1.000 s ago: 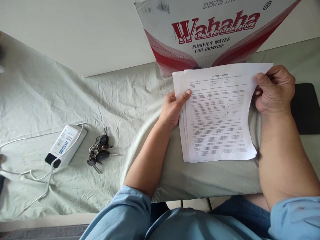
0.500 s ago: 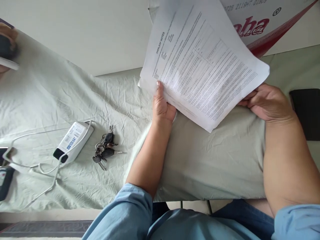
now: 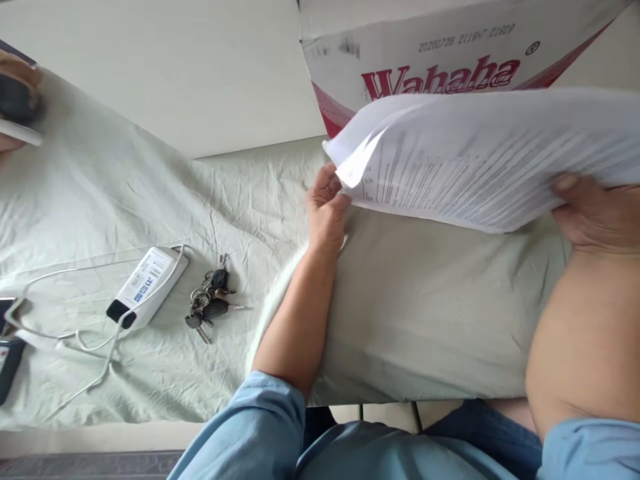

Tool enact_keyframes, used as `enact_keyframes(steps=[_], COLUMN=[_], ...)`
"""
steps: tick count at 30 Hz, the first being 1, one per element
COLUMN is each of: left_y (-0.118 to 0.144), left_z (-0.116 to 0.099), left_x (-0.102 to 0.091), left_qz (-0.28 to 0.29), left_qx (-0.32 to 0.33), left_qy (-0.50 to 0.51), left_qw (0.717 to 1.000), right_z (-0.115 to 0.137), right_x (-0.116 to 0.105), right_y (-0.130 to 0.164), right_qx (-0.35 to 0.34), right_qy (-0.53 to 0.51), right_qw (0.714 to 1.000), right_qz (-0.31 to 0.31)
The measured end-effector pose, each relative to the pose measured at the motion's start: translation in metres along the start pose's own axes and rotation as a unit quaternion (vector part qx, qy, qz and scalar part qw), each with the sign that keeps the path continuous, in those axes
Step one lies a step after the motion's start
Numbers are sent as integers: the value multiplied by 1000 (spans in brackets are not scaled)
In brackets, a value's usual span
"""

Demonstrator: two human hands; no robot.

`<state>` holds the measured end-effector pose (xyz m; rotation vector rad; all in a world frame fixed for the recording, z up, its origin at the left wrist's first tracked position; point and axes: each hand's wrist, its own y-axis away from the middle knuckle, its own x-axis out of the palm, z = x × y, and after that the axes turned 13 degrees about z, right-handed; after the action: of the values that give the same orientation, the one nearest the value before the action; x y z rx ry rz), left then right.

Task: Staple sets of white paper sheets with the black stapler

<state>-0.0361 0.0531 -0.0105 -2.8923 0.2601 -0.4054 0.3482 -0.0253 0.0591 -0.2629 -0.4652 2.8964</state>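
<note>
A person in rolled blue sleeves holds a sheaf of printed papers (image 3: 480, 160) above a table draped in pale green cloth (image 3: 125, 193), near its far edge. The right hand (image 3: 595, 213) grips the sheaf's right side, thumb on top and fingers beneath; the left hand (image 3: 327, 210) pinches the curled left corner between thumb and fingertips. The sheets lie almost flat, tilted edge-on to the camera, and hide the lower half of a red-and-white Wahaha water carton (image 3: 440, 60) standing at the far edge against the wall. To the left lie a white power bank (image 3: 147, 283) with its looping white cable (image 3: 75, 333) and, just beside it, a bunch of keys (image 3: 207, 303). A dark phone (image 3: 7, 363) pokes in at the table's left edge.
</note>
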Motion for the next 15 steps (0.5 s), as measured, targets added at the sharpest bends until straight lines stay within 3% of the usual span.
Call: enact_keyframes(steps=[6, 10, 15], left_y=[5, 5, 8], left_z=[-9, -11, -7], left_x=[14, 12, 6], left_qz=[-21, -18, -23], left_qx=[13, -32, -59], left_qy=[-29, -61, -93], left_qw=[999, 997, 994], right_z=[11, 19, 15], right_x=[37, 37, 31], right_y=[-1, 2, 3], right_qx=[-37, -29, -38], right_qy=[2, -17, -24], right_qw=[999, 997, 997], right_qz=[36, 66, 62])
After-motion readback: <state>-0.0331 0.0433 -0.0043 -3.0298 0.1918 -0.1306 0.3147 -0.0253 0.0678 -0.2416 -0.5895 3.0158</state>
